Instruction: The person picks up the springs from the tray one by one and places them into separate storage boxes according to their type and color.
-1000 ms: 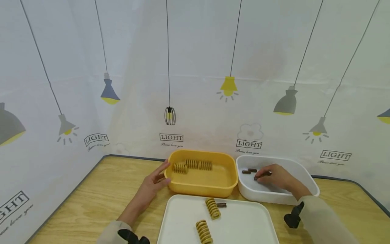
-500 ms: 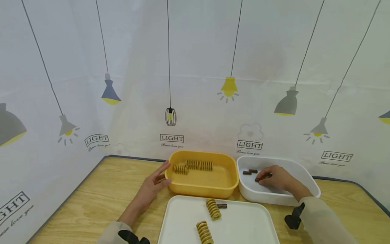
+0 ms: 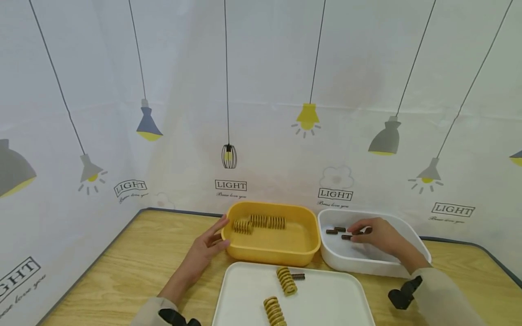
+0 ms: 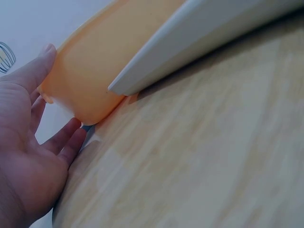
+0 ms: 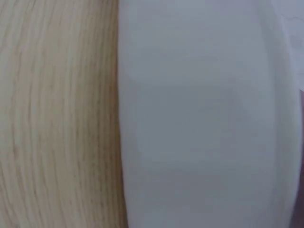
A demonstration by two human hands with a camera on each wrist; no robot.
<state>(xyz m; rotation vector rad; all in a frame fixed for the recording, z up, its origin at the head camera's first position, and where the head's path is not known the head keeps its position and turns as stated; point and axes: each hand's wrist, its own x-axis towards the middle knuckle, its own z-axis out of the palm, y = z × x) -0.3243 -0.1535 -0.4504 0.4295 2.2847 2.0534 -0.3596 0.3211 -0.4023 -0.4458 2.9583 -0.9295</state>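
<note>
My left hand [image 3: 207, 246] rests its outstretched fingertips against the left end of the yellow bin [image 3: 269, 258]. The left wrist view shows that hand [image 4: 33, 137] spread along the bin's end wall [image 4: 80, 85]. Several coarse yellow springs [image 3: 258, 221] lie inside. My right hand [image 3: 377, 235] is over the white bin [image 3: 367, 266], fingers bent and thumb apart from them. Just left of its thumb tip lies a small dark spring [image 3: 346, 237]; another dark spring [image 3: 359, 233] shows partly behind the fingers. Two more dark springs, including one at the left [image 3: 331, 232], lie beyond.
In front of the bins stands a white tray [image 3: 326, 303] with two large yellow springs [image 3: 287, 280] and a small dark spring [image 3: 298, 276]. The wooden table [image 3: 134, 253] meets a lamp-print curtain at the back. The right wrist view is filled mostly by the white bin's outer wall [image 5: 199, 114].
My right hand has moved slightly right and off the small dark spring it was pinching, which now shows at full length on the bin floor. The left hand has stayed put.
</note>
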